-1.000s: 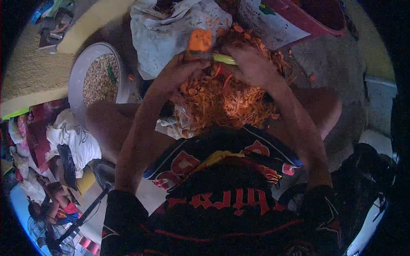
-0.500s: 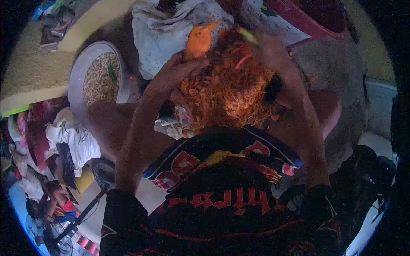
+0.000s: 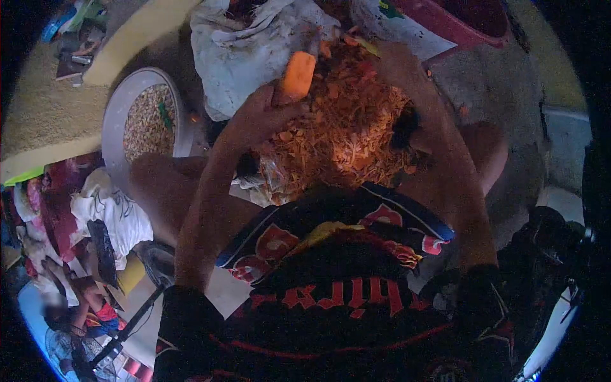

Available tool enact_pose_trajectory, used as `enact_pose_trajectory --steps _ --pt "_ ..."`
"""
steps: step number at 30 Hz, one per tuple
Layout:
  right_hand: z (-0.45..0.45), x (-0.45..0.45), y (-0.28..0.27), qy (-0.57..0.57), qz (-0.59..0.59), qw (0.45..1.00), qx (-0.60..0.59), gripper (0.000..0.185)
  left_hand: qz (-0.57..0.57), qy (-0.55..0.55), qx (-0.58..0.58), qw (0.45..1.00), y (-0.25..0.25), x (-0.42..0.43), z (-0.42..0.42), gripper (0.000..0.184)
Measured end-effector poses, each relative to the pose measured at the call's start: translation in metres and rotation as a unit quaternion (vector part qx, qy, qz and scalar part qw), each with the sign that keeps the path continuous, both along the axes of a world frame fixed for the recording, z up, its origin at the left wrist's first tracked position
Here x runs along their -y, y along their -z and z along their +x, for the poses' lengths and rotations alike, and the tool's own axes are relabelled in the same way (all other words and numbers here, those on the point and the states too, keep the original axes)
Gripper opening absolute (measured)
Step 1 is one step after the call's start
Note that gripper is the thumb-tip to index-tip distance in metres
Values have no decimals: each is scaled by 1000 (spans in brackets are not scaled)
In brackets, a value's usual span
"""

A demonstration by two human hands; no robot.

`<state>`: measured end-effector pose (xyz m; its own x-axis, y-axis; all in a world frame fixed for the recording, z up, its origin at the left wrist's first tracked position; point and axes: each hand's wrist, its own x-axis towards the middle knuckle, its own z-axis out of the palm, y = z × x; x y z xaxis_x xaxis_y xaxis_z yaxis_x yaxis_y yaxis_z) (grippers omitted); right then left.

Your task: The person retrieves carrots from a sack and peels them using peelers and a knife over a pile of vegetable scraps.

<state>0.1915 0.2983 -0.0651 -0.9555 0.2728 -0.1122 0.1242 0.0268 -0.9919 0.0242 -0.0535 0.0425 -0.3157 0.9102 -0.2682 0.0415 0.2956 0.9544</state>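
Observation:
My left hand (image 3: pixel 270 111) is closed round the lower end of an orange carrot piece (image 3: pixel 298 75), which stands up above the fingers. Over the upper right of a heap of orange peelings (image 3: pixel 344 140) is my right hand (image 3: pixel 400 67), its fingers dim and blurred. A yellow-green handle (image 3: pixel 367 46) shows at its fingertips, and a small red part lies just below. The heap, with thin strips and round slices, lies between my legs.
Beyond the heap are a dirty white sack (image 3: pixel 232 63) and a dark red tub (image 3: pixel 471 22). A pale basin (image 3: pixel 114 127) of small beige pieces stands left. Another person (image 3: pixel 89 302) sits at the lower left.
My right hand has moved up and away from my left hand, taking the yellow-green handle with it. The carrot piece has tilted in my left hand and its outline differs.

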Motion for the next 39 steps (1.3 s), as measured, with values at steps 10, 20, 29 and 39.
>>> enact_pose_trajectory --steps 10,20,29,39 --pt "-21 118 -95 -68 608 787 78 38 -62 3 -303 951 -7 -2 -1 57" --pt "-17 60 -106 -23 522 828 205 49 51 -120 -226 965 -27 -5 3 50" --pt "-21 78 -147 -9 324 944 65 55 312 -295 299 853 -26 -8 -29 42" --pt "-29 92 -126 -77 208 975 -9 48 360 -225 408 808 -39 -1 -38 42"
